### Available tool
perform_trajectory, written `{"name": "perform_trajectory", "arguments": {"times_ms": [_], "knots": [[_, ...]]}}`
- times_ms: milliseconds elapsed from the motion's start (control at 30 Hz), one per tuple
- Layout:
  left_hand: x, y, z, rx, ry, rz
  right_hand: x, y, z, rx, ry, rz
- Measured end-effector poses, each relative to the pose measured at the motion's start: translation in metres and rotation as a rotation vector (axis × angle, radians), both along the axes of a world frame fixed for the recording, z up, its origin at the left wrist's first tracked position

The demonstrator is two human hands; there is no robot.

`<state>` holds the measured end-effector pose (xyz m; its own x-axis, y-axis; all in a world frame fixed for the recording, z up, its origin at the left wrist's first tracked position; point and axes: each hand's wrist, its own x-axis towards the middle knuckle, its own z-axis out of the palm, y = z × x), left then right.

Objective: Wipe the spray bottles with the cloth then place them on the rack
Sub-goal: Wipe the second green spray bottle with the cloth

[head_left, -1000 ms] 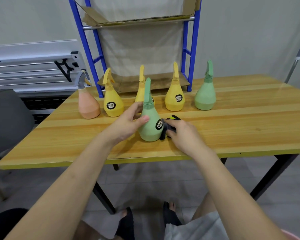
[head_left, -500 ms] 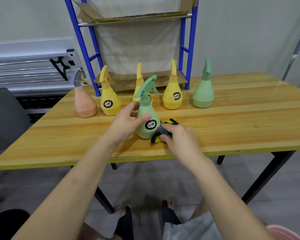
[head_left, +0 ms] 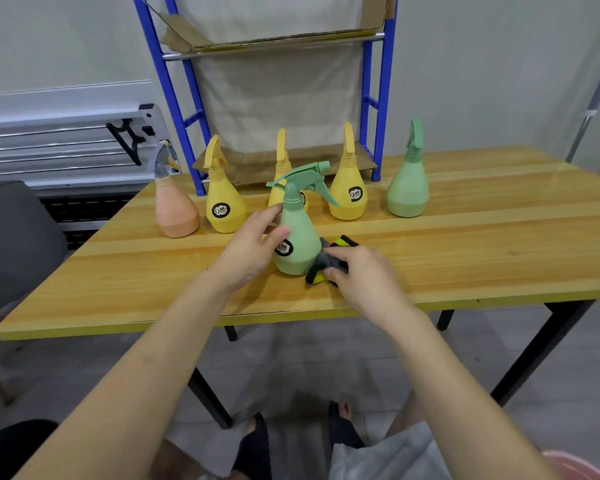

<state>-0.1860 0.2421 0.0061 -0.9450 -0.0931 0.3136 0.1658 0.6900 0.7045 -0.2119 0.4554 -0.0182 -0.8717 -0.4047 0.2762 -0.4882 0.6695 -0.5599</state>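
Surface: wooden table (head_left: 465,244), blue rack (head_left: 378,98) behind.
Bottles: six counted: three yellow, two green, one pink.
Left hand (head_left: 250,251): near green bottle (head_left: 297,244) gripped mid-table.
Right hand (head_left: 357,271): cloth (head_left: 326,261) pinched against bottle.

Wooden table (head_left: 482,237) with six spray bottles (head_left: 224,209), cloth (head_left: 326,263).

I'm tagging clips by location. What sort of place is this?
Probably a storeroom or workroom, not a home kitchen: a wooden table on bare metal legs, a blue metal rack lined with cardboard, and stacked metal rails against the wall.
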Motion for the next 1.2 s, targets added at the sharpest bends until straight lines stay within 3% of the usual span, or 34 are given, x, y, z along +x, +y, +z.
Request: {"name": "perform_trajectory", "arguments": {"times_ms": [133,300,533,633,800,1200], "knots": [[0.002,0.009,-0.004,0.236,-0.021,-0.017,0.022,0.000,-0.006,-0.015,0.071,0.001],[-0.005,0.012,-0.013,0.188,0.044,0.047,0.016,-0.003,-0.008,0.014,0.073,-0.024],[0.001,0.001,-0.013,0.290,-0.048,-0.081,-0.022,-0.013,0.005,0.051,-0.014,-0.034],[0.002,0.000,-0.011,0.233,-0.079,-0.110,-0.027,-0.015,0.010,0.042,-0.021,-0.024],[0.002,-0.002,-0.013,0.034,0.027,0.000,-0.013,-0.008,0.002,-0.014,-0.031,-0.015],[-0.002,-0.008,-0.012,0.095,-0.012,-0.057,0.004,-0.001,-0.009,-0.066,0.015,-0.007]]}}
